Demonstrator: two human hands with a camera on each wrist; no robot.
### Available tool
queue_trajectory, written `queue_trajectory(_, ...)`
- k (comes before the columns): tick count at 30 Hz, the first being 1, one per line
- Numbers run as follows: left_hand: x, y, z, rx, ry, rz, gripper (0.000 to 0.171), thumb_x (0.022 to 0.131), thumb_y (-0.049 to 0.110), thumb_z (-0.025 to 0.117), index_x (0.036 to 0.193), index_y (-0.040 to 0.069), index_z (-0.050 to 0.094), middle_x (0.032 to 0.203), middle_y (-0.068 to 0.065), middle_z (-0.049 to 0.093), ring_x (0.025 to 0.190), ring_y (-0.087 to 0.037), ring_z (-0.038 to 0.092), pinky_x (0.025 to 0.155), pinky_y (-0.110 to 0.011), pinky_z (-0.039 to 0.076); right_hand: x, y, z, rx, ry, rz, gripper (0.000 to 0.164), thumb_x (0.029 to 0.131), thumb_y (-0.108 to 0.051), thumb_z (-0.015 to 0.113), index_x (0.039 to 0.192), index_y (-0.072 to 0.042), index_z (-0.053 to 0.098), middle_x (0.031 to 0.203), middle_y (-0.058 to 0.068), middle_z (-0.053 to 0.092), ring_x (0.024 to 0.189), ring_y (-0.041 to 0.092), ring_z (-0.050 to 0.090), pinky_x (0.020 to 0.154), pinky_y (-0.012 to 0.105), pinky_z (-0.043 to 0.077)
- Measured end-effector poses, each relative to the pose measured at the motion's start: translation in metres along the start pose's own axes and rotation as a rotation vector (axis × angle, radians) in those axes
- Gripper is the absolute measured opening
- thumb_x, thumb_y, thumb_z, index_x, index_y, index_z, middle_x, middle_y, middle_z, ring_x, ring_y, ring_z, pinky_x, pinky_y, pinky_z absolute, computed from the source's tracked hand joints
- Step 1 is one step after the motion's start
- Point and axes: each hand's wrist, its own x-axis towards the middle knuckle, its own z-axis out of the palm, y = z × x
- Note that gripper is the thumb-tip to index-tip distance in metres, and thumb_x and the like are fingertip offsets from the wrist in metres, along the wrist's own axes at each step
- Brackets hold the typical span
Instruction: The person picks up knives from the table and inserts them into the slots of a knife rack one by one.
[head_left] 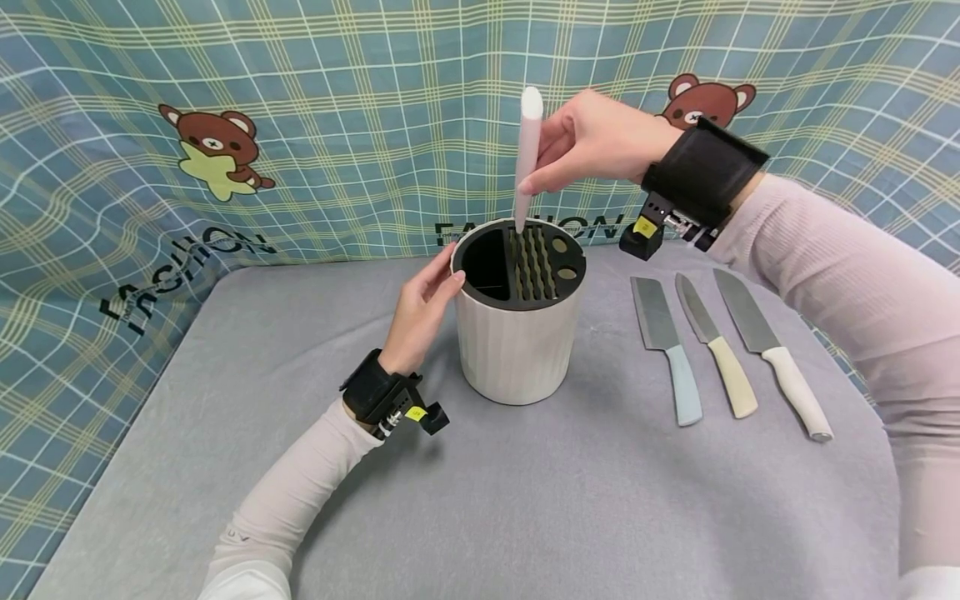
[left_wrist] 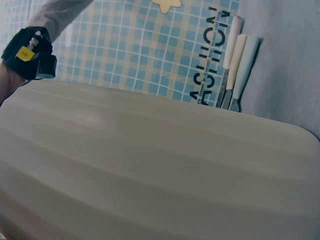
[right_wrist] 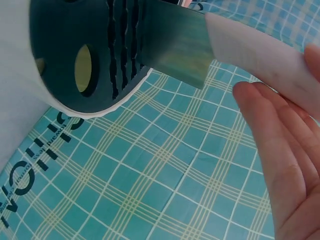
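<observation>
A white, ribbed knife holder point(head_left: 517, 354) with a black slotted top point(right_wrist: 55, 30) stands upright toward the back of the table. My right hand point(head_left: 588, 142) pinches the pale pinkish-white handle of a knife point(head_left: 529, 133) above it. In the right wrist view the broad blade point(right_wrist: 177, 42) goes part way into a slot, with some of the metal showing outside. Against the holder's left side rests my left hand point(head_left: 418, 317), thumb at the rim and fingers along the wall. The holder's wall fills most of the left wrist view, which hides those fingers.
Right of the holder lie a blue-handled cleaver point(head_left: 667, 350), a cream-handled knife point(head_left: 716, 346) and a larger white-handled knife point(head_left: 772, 354). A checked cloth point(head_left: 360, 125) with bear prints hangs behind the grey table point(head_left: 525, 500).
</observation>
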Motion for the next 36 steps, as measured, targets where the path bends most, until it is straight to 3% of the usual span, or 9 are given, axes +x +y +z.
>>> queue_trajectory(16, -0.001, 0.0, 0.0, 0.0, 0.0, 0.006, 0.051, 0.104, 0.015, 0.047, 0.152, 0.007, 0.031, 0.159, -0.007, 0.028, 0.144, -0.012, 0.031, 0.115, -0.022, 0.035, 0.015, 0.005, 0.016, -0.052, -0.106, 0.04, 0.033, 0.083, -0.021, 0.078, 0.108, 0.001, 0.073, 0.095, 0.01, 0.075, 0.086, 0.008, 0.069, 0.074, 0.017, 0.055)
queue_trajectory(25, 0.0, 0.0, 0.0, 0.007, -0.004, 0.013, 0.051, 0.104, 0.015, 0.047, 0.152, 0.006, 0.031, 0.159, -0.009, 0.027, 0.144, -0.013, 0.03, 0.115, -0.022, 0.035, 0.019, 0.011, 0.021, -0.093, -0.114, 0.019, 0.03, 0.085, -0.022, 0.076, 0.106, 0.0, 0.073, 0.096, 0.011, 0.075, 0.085, 0.012, 0.07, 0.071, 0.018, 0.055)
queue_trajectory(30, 0.0, 0.0, 0.0, 0.005, 0.0, 0.015, 0.051, 0.104, 0.014, 0.048, 0.152, 0.006, 0.031, 0.159, -0.012, 0.027, 0.143, -0.014, 0.031, 0.115, -0.023, 0.035, 0.021, 0.013, 0.022, -0.032, -0.141, 0.058, 0.033, 0.089, -0.019, 0.072, 0.111, 0.004, 0.069, 0.102, 0.017, 0.073, 0.088, 0.016, 0.071, 0.077, 0.022, 0.059)
queue_trajectory(36, -0.001, 0.0, 0.0, 0.006, 0.002, 0.008, 0.052, 0.104, 0.015, 0.048, 0.152, 0.006, 0.031, 0.158, -0.006, 0.029, 0.143, -0.012, 0.033, 0.114, -0.022, 0.035, 0.025, 0.018, 0.021, 0.055, -0.186, 0.104, 0.035, 0.092, -0.017, 0.069, 0.115, 0.008, 0.064, 0.097, 0.014, 0.074, 0.086, 0.015, 0.071, 0.079, 0.022, 0.06)
